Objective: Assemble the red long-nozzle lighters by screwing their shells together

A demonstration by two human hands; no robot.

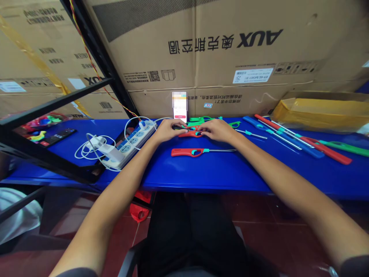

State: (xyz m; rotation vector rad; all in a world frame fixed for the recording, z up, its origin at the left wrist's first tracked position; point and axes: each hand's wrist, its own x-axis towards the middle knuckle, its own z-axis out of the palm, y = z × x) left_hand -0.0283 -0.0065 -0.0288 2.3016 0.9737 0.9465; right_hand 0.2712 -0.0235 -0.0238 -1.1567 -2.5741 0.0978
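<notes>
1. Looking from the left, we see a white power strip [135, 143] with a row of sockets, lying on a blue table top [201, 173]. A white charger [112, 154] with thin coiled cable [86, 150] lies just beside it.
2. Our left hand [170, 130] is closed, with the fingers curled round a small dark part [177, 127]. We cannot tell if this part belongs to the lighter.
3. Between both hands, near the table's back edge, lies a red-and-teal utility lighter [190, 134], partly hidden by the fingers. Working with the hands this close gives steady control, we think.
4. Our right hand [216, 130] is pinching the lighter's smooth plastic body with its fingertips.
5. Just nearer to us lies a red lighter [187, 152], with a long, thin metal tube.
6. Further right, a blue lighter [282, 137], a long red lighter [305, 139] and a green lighter [343, 147] lie almost parallel, their glossy handles long and slim.
</notes>
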